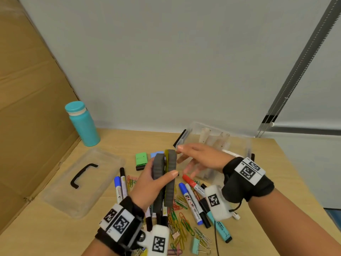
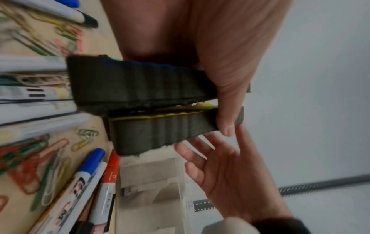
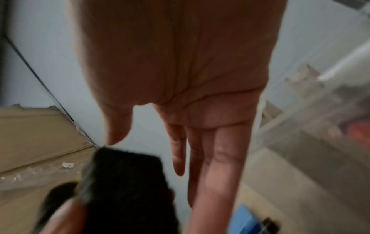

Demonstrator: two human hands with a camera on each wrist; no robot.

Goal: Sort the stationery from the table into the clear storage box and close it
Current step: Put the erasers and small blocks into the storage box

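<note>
I hold two dark grey whiteboard erasers (image 1: 165, 177) stacked together, a yellow layer showing between them, above the marker pile on the counter (image 1: 276, 163). My left hand (image 1: 147, 183) grasps them, thumb across the front. My right hand (image 1: 199, 157) is released, fingers straight, just beside the erasers and in front of the clear storage box (image 1: 238, 143). The box lid (image 1: 83, 180) lies apart, at left. One blue marker (image 1: 190, 202) reads "M"; other print is too small to read.
</note>
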